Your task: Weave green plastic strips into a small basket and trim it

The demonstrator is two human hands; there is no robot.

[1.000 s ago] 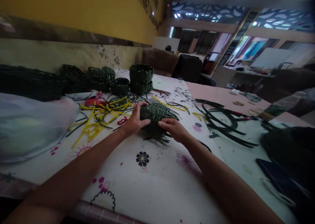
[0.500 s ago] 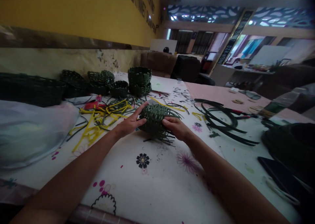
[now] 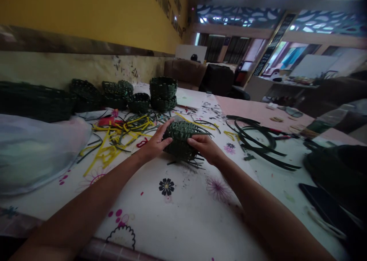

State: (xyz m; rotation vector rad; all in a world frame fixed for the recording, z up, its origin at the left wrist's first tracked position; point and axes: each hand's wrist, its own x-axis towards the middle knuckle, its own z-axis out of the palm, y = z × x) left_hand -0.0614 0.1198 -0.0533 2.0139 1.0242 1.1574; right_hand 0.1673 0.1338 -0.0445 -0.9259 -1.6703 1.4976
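A small dark green woven basket (image 3: 181,140) lies on its side on the flowered tablecloth (image 3: 183,215), loose strip ends sticking out to the right. My left hand (image 3: 156,141) grips its left end, with the thumb in front and the fingers reaching over the top and behind. At the right side, my right hand (image 3: 204,147) pinches the basket near the loose ends, its thumb and forefinger pressed together. Whether a single strip is between those fingertips is too small to tell.
Yellow and green strips (image 3: 120,138) lie in a tangle to the left, near a white plastic bag (image 3: 40,154). Several finished-looking green baskets (image 3: 163,93) stand along the back left. Coiled green strips (image 3: 258,138), pliers (image 3: 282,135) and a phone-like dark slab (image 3: 323,207) are on the right.
The right thumb and fingers have shifted slightly left on the basket. My left hand keeps its hold, with its wrist a little to the right. A red piece now shows beside the left forearm.
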